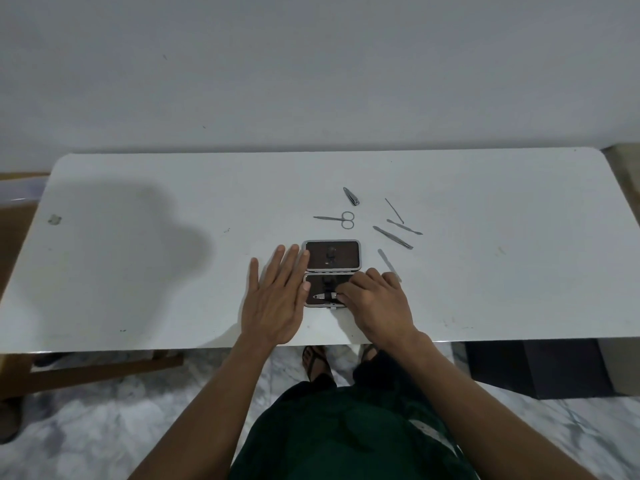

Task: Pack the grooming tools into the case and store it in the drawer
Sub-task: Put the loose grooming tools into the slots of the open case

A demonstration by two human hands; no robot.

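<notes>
White and glossy, the table (173, 271) is standing against a pale wall, bearing an open brown-lined case (331, 255) with one tool strapped inside under the right hand's (375, 303) curled fingers, the left hand (277, 299) lying flat, fingers spread, and six tools lying loose beyond, including scissors (341, 219) and a nail clipper (351, 196).

Dim, soft picture; broad shadow on the table (485, 188), edges warped.

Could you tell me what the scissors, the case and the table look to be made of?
Scissors: metal, probably steel, thin and grey with a dull shine. Case: dark brown lining, perhaps leatherette, in a pale grey rim that may be metal or plastic. Table: smooth white top, glossy at the near edge, likely laminate or painted board.
</notes>
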